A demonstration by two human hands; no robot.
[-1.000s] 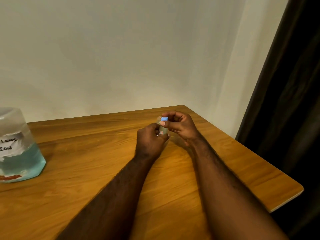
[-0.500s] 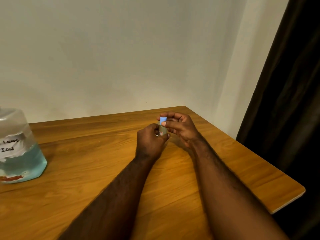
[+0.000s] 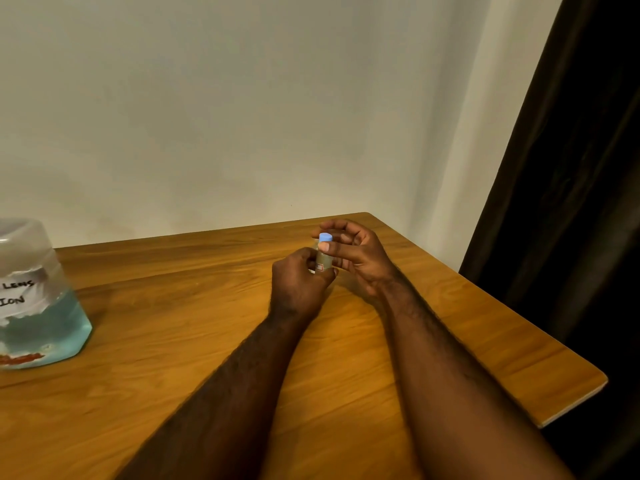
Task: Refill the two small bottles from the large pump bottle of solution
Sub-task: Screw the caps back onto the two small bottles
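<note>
A small clear bottle (image 3: 323,263) with a light-blue cap (image 3: 325,237) stands upright between my hands near the table's far right corner. My left hand (image 3: 298,284) grips its body from the left. My right hand (image 3: 353,252) pinches the blue cap with thumb and fingers. The large bottle of blue solution (image 3: 36,299), with a torn white handwritten label, stands at the left edge of view; its top is cut off, so no pump shows. I see no second small bottle.
The wooden table (image 3: 173,341) ends at its right edge close to my right forearm. A dark curtain (image 3: 571,202) hangs to the right. A pale wall stands behind the table.
My right hand's fingers have shifted around the blue cap, and the cap now shows higher above my thumb. My left hand keeps the bottle in the same place.
</note>
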